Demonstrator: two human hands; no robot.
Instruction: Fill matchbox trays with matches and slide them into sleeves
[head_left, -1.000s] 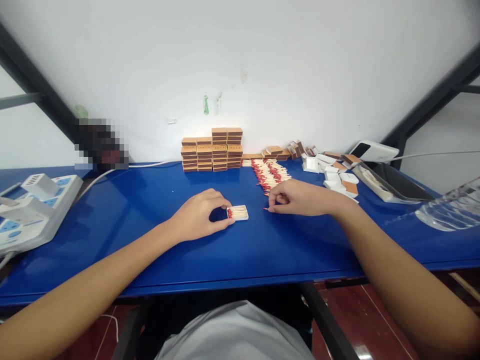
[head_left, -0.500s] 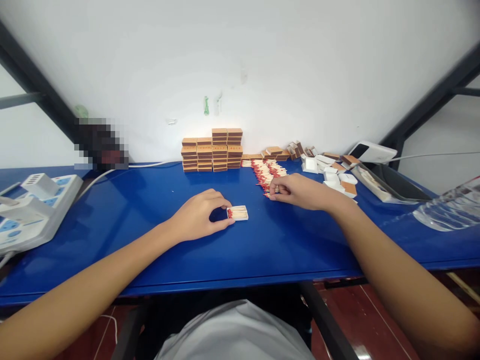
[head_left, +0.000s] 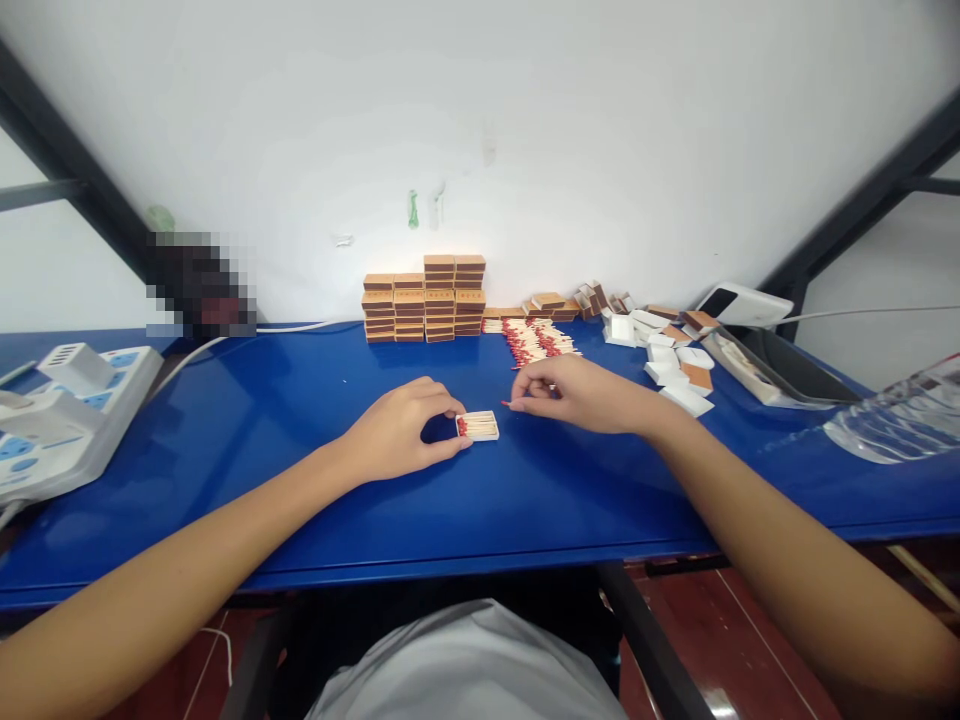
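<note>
Thumb and fingers of my left hand (head_left: 401, 430) grip the left end of a small white matchbox tray (head_left: 496, 432). Red-tipped matches (head_left: 478, 425) lie side by side in that tray, heads to the left. My right hand (head_left: 559, 392) is closed in a pinch just right of the tray and apart from it. A red match head (head_left: 506, 404) sticks out from its fingertips; the rest of that match is hidden. Behind my right hand spreads a pile of loose matches (head_left: 532, 342) on the blue table (head_left: 420, 525).
Closed matchboxes (head_left: 424, 305) are stacked against the wall. Matchbox sleeves (head_left: 551, 303) and empty white trays (head_left: 660, 360) lie scattered at the back right. A power strip (head_left: 97, 420) sits at the left, clear plastic (head_left: 907, 420) at the right.
My right hand has moved left and toward me from the match pile, a match now in its fingertips. My left hand stays on the tray, which has barely shifted.
</note>
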